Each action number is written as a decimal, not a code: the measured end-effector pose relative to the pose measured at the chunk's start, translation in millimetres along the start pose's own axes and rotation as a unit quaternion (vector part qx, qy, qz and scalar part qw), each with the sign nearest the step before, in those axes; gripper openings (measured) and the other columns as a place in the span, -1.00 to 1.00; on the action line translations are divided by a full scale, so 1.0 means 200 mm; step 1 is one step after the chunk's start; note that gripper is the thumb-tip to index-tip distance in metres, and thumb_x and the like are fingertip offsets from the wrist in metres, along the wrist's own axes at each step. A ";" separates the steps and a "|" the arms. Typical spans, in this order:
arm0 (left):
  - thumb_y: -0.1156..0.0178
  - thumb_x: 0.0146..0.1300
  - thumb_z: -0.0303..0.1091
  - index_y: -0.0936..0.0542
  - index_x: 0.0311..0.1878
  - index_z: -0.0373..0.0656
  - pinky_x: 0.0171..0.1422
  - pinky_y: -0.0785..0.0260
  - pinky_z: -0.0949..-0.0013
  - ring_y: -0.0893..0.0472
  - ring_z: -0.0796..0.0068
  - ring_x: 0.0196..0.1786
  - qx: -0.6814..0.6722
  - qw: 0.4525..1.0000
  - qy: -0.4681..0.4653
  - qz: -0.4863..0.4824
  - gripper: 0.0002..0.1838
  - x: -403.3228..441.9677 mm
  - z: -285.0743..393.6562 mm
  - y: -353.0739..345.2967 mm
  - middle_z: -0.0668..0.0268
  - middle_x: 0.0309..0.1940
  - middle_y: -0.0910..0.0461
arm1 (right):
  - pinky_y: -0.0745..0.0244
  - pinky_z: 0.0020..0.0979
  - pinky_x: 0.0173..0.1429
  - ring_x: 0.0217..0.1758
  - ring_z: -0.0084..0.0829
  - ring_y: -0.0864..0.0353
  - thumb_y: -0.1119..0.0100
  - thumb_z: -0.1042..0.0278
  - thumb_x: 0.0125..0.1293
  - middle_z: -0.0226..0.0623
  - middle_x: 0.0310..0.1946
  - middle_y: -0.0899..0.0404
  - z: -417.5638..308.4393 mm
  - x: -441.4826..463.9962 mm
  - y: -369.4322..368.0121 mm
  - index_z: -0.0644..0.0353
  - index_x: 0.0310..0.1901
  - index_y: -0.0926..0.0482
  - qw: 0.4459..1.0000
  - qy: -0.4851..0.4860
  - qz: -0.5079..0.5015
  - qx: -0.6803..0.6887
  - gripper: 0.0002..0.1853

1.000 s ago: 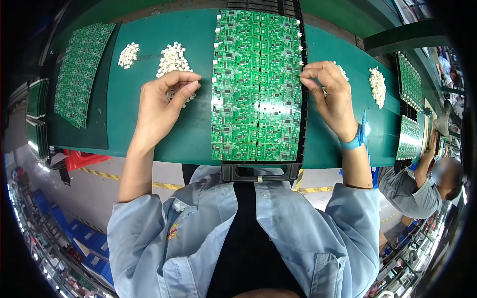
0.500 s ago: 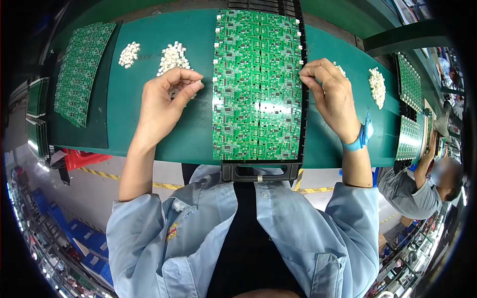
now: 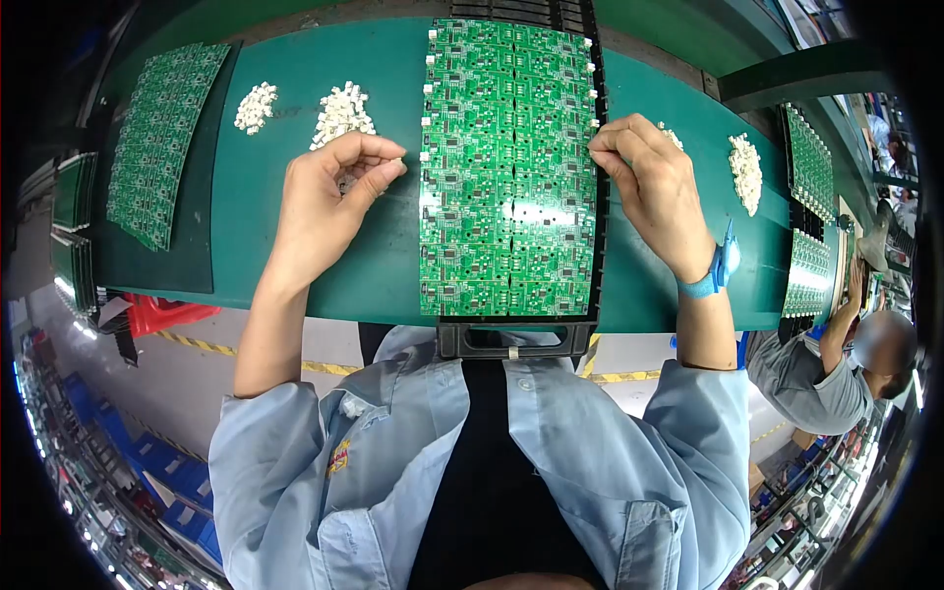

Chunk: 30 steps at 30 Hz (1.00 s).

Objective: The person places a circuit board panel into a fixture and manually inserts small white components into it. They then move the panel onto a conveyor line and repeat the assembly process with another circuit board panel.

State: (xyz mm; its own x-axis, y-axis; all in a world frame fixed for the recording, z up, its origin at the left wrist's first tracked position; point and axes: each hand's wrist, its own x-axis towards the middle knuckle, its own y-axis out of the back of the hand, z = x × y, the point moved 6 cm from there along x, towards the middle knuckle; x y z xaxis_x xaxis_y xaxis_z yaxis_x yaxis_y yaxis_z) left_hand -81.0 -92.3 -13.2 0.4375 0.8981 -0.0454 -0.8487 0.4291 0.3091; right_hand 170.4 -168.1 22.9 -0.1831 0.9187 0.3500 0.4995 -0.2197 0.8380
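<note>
A panel of green circuit boards (image 3: pixel 511 187) lies in a black carrier frame (image 3: pixel 511 341) in front of me. Small white connectors (image 3: pixel 426 123) sit along the upper part of both its long edges. My left hand (image 3: pixel 329 197) is closed in a pinch just left of the panel, with a small white connector barely showing at the fingertips. On the opposite side, my right hand (image 3: pixel 654 187) pinches at the panel's right edge; whatever its fingertips hold is hidden. Behind the left hand is a pile of white connectors (image 3: pixel 343 113).
More connector piles (image 3: pixel 257 108) lie on the green work surface (image 3: pixel 295 59), including one at the right (image 3: pixel 745 175). Another board panel (image 3: pixel 165 143) lies at left. Boards (image 3: pixel 809 162) stand at far right, near a co-worker (image 3: pixel 811 383). A red bin (image 3: pixel 167 315) is below left.
My left hand has shifted slightly right, towards the panel. My right hand's fingertips have edged slightly left at the panel's edge.
</note>
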 end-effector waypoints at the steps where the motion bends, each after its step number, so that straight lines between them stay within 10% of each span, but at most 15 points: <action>1: -0.22 0.18 -0.59 -0.62 -0.23 -0.30 -0.31 -0.28 0.66 -0.42 0.70 -0.42 0.000 1.000 -0.001 -0.001 -0.91 0.00 0.00 0.00 0.41 -0.44 -0.57 | -0.38 -0.40 -0.24 -0.35 -0.33 -0.49 -0.14 0.61 0.16 -0.31 -0.30 -0.54 0.00 0.00 0.00 0.30 -0.31 -0.53 1.000 -0.001 -0.004 -0.010 -0.94; 8: -0.21 0.19 -0.60 -0.62 -0.23 -0.29 -0.29 -0.30 0.66 -0.46 0.69 -0.41 -0.004 1.000 -0.011 -0.003 -0.90 0.00 0.00 0.00 0.39 -0.42 -0.59 | -0.39 -0.35 -0.21 -0.37 -0.30 -0.50 -0.18 0.50 0.16 -0.34 -0.32 -0.60 -0.01 0.01 0.03 0.23 -0.32 -0.61 0.998 0.034 -0.011 -0.053 -0.94; 14: -0.21 0.19 -0.60 -0.63 -0.22 -0.29 -0.26 -0.33 0.66 -0.50 0.67 -0.39 -0.076 0.997 0.020 0.006 -0.90 0.00 -0.03 0.00 0.36 -0.38 -0.63 | -0.42 -0.33 -0.34 -0.47 -0.25 -0.55 -0.20 0.43 0.13 -0.30 -0.49 -0.63 0.46 -0.03 0.20 0.22 -0.33 -0.63 0.965 -0.139 0.041 -0.217 -0.90; 30: -0.24 0.14 -0.60 -0.65 -0.28 -0.29 -0.31 -0.32 0.55 -0.47 0.56 -0.41 0.055 0.992 -0.110 0.001 -0.92 -0.05 0.05 -0.07 0.33 -0.33 -0.62 | -0.38 -0.54 -0.35 -0.47 -0.53 -0.50 -0.16 0.54 0.22 -0.37 -0.44 -0.61 0.45 -0.03 0.15 0.34 -0.19 -0.62 0.988 -0.150 0.038 -0.014 -0.86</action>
State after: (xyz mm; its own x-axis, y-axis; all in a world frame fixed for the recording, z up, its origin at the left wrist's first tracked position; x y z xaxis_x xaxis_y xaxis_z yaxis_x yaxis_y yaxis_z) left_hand -70.5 -107.7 -7.8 0.5001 0.8512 0.1592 -0.8176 0.4036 0.4106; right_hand 262.3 -150.7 7.9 0.1141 0.9544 0.2758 0.4775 -0.2961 0.8272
